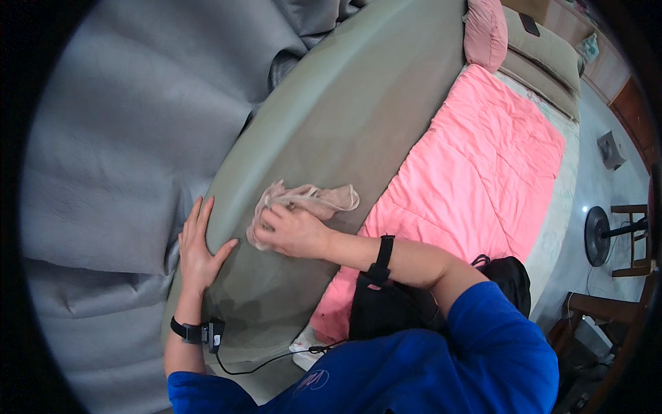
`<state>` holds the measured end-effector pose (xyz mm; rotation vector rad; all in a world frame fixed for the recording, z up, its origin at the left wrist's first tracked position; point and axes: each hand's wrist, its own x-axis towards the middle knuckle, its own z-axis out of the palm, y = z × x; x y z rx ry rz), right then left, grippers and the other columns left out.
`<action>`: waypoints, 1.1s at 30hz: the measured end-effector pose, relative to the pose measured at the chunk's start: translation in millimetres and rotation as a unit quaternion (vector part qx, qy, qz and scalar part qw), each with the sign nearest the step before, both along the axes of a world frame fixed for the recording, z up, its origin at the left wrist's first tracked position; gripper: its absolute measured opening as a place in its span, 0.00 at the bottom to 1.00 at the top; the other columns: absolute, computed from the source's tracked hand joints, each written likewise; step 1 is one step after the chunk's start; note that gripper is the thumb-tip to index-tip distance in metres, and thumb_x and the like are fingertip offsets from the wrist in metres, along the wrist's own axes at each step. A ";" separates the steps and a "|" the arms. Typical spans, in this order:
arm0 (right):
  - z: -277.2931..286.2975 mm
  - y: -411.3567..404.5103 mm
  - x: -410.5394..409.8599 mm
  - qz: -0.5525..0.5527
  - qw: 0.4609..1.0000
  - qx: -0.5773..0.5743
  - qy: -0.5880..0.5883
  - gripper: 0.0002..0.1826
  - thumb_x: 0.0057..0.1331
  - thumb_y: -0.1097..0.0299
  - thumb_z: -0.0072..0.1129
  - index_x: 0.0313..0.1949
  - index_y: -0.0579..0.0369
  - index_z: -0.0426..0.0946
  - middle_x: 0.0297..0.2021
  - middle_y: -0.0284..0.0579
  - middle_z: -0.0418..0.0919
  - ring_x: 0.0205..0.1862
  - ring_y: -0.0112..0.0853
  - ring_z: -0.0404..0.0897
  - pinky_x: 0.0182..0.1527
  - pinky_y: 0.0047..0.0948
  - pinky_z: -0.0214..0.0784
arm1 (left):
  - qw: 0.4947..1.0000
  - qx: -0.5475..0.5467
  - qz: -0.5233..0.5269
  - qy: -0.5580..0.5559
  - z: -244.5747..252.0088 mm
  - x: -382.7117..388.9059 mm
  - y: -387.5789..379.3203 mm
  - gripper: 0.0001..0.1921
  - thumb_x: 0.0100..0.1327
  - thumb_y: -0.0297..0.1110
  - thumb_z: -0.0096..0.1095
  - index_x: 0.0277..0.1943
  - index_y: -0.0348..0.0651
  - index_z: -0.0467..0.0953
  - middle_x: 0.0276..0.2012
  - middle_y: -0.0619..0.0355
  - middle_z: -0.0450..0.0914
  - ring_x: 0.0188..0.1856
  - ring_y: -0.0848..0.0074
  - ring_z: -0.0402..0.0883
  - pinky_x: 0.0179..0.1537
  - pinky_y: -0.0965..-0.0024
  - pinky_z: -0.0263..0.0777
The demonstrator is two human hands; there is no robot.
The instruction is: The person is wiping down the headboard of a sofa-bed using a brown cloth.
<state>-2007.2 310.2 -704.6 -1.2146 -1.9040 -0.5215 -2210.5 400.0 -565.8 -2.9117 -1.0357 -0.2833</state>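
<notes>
A crumpled pale pink cloth [331, 201] is bunched under my right hand [292, 230], whose fingers grip it against a smooth grey-green padded backrest [357, 119]. The cloth's loose end spreads to the right of my knuckles. My left hand [202, 248] lies flat on the backrest's rounded top edge, thumb spread away from the fingers, holding nothing. Its wrist wears a black strap with a small box [213, 334], from which a thin black cable [253, 371] runs towards my body. Another black strap [384, 259] circles my right forearm.
Grey leather-like sheeting [124, 155] hangs in folds behind the backrest. A pink quilt [496, 150] covers the seat, with a pink pillow [486, 33] and grey cushions [548, 62] at the far end. A dark phone [529, 24] lies there. Rightward stand a round black base [597, 235] and wooden furniture [600, 308].
</notes>
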 end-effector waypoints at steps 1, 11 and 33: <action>-3.6 -0.7 12.3 -0.003 1.000 0.004 0.006 0.17 0.52 0.62 0.62 0.43 0.41 0.73 0.41 0.38 0.71 0.47 0.36 0.75 0.39 0.36 0.74 | 1.000 0.000 -0.010 -0.012 -0.9 -1.6 0.2 0.46 0.52 0.46 0.75 0.74 0.51 0.60 0.73 0.48 0.60 0.71 0.55 0.63 0.64 0.55 0.59; -1.0 12.8 225.7 -0.209 0.963 -0.044 0.163 0.19 0.48 0.74 0.62 0.42 0.50 0.75 0.44 0.45 0.73 0.51 0.45 0.73 0.50 0.43 0.72 | 1.000 -0.001 0.015 -0.004 -0.6 2.6 -4.2 0.46 0.51 0.45 0.75 0.74 0.51 0.61 0.73 0.47 0.61 0.72 0.55 0.62 0.66 0.55 0.58; -40.0 -25.9 52.5 0.030 0.926 -0.182 0.329 0.18 0.50 0.70 0.64 0.43 0.50 0.77 0.46 0.46 0.74 0.50 0.48 0.76 0.55 0.45 0.70 | 0.999 0.022 0.010 -0.034 -6.1 -2.0 2.9 0.46 0.52 0.46 0.74 0.74 0.56 0.60 0.72 0.49 0.62 0.71 0.55 0.64 0.66 0.53 0.60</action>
